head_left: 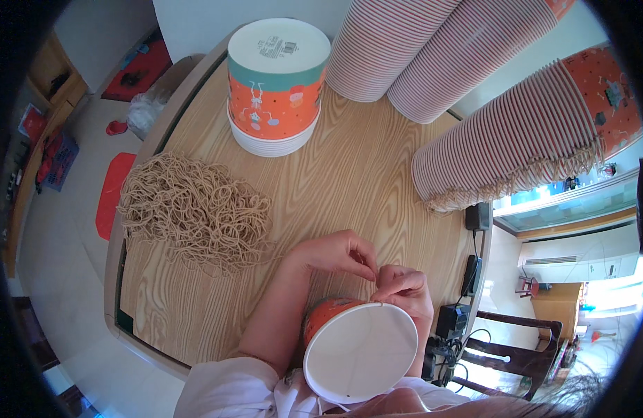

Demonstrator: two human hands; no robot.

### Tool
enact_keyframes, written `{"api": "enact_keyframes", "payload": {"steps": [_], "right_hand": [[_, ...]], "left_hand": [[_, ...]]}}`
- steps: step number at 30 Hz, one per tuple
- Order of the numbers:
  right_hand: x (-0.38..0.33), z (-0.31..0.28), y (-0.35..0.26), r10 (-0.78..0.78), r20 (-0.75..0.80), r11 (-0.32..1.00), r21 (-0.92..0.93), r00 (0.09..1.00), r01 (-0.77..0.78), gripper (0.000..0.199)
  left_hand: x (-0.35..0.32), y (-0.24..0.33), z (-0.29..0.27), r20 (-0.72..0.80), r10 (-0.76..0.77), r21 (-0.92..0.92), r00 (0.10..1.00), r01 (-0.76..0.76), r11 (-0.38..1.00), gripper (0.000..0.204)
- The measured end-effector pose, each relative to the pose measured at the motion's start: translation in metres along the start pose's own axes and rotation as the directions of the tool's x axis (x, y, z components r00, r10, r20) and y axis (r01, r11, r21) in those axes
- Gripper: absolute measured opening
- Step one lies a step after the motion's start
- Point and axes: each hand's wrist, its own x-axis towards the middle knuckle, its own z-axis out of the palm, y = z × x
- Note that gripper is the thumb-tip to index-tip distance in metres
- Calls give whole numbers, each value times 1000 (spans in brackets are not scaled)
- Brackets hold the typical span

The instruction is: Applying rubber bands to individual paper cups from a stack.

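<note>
Orange paper bucket (335,322), white inside, tilted at 6 o'clock near desk (349,174) edge. Left hand (335,252) and right hand (405,289) meet at bucket's rim, 12 o'clock side, fingertips pinched on thin string there. Tan string heap (192,209) at 9 o'clock; stacked buckets (276,83) at 12 o'clock.

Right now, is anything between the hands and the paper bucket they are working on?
Nothing visible. Both the left hand and the right hand sit right at the far rim of the paper bucket, fingertips pinched together there. The pile of tan cords lies off to the left, apart.
</note>
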Motion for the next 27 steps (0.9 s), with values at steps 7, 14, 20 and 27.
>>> {"api": "enact_keyframes", "payload": {"steps": [7, 14, 20, 27], "right_hand": [[1, 4, 0, -2, -8, 999, -38, 1000, 2, 16], [-12, 3, -18, 29, -176, 997, 69, 984, -17, 33], [-30, 0, -41, -129, -80, 899, -430, 988, 82, 31], [-12, 31, -75, -44, -56, 747, -665, 997, -5, 24]], "left_hand": [[-2, 0, 0, 15, 18, 25, 1000, -18, 1000, 14], [-5, 7, 1, -70, -56, -33, 996, 54, 998, 15], [-30, 28, -9, -276, -6, -286, 961, -76, 955, 19], [-57, 64, -4, -527, 248, -382, 813, -487, 786, 20]]}}
